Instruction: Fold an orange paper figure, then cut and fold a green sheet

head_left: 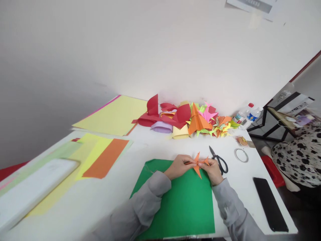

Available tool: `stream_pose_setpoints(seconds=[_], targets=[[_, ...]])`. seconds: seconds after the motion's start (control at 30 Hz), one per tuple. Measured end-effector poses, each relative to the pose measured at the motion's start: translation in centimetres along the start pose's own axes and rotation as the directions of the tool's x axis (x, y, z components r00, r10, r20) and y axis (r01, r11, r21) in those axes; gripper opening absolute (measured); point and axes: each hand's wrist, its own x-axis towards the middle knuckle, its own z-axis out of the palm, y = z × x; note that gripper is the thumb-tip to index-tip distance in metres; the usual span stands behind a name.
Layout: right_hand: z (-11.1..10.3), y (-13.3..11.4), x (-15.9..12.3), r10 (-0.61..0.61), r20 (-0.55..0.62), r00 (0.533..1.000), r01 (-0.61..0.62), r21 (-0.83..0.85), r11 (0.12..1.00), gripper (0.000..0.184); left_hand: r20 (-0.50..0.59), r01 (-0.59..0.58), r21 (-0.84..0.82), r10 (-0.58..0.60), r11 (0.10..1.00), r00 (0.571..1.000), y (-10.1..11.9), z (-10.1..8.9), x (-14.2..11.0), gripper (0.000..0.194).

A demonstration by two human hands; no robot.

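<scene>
Between my two hands is a pointed orange folded-paper piece [197, 170], held above the far right part of a green sheet [185, 207]. My left hand [180, 166] pinches it from the left, fingers closed on its edge. From the right, my right hand [212, 170] grips it with thumb and fingers. The spot where the fingertips meet the paper is partly hidden. Just beyond my right hand lies a pair of black-handled scissors [220, 162], blades pointing away.
Folded paper shapes, among them an orange plane [198, 120], pile up by the wall. Coloured sheets [106, 157] and a white box [37, 187] lie left. Bottles [250, 117], a ring [241, 155] and a black phone [270, 204] are right. A person in patterned clothing [298, 155] sits beyond.
</scene>
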Motion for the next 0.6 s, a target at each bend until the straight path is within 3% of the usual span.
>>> stream_pose_setpoints(seconds=[0.6], targets=[[-0.1,-0.3,0.3,-0.088,-0.004,0.996,0.088,-0.027,0.996,0.02,-0.067,-0.071,0.029,0.073,0.997,0.995,1.4,-0.5,-0.1,0.015]])
